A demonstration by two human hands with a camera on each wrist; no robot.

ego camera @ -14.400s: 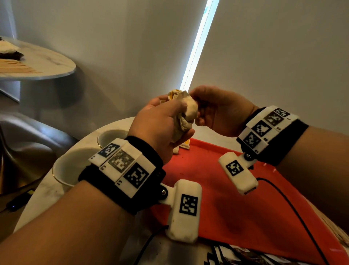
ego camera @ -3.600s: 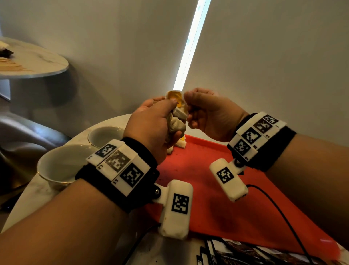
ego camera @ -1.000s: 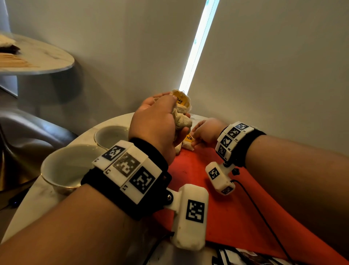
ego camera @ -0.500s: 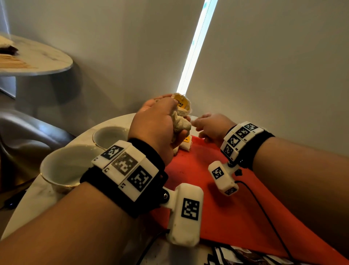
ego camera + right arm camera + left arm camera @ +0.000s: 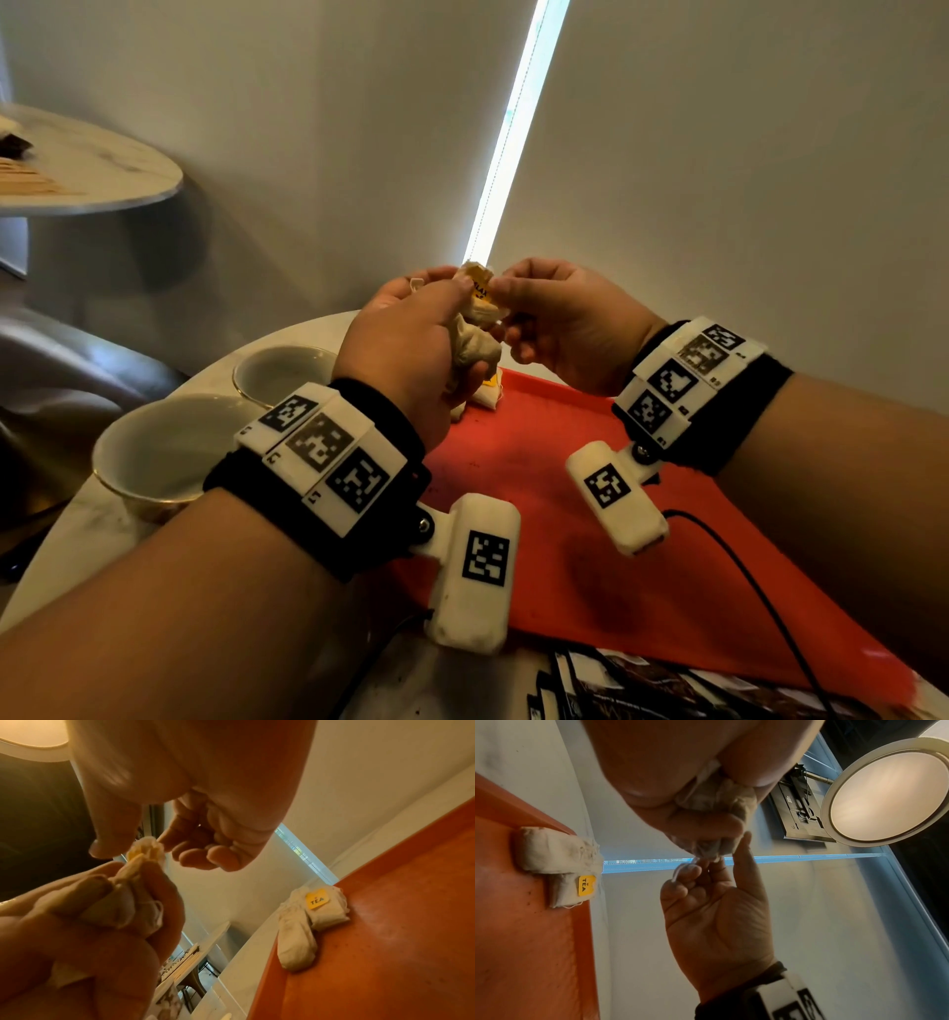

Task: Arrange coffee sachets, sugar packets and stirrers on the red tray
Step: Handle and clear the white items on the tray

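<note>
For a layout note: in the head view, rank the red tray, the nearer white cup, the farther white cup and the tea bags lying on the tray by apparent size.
1. Red tray.
2. Nearer white cup.
3. Farther white cup; the gap may be mere nearness.
4. Tea bags on the tray, partly hidden by the left hand.

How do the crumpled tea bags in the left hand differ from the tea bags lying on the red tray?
The held bunch of beige tea bags is raised, squeezed in the left hand, with the right hand pinching its top; the beige tea bags on the red tray lie flat at its far corner, untouched. Both show yellow tags.
</note>
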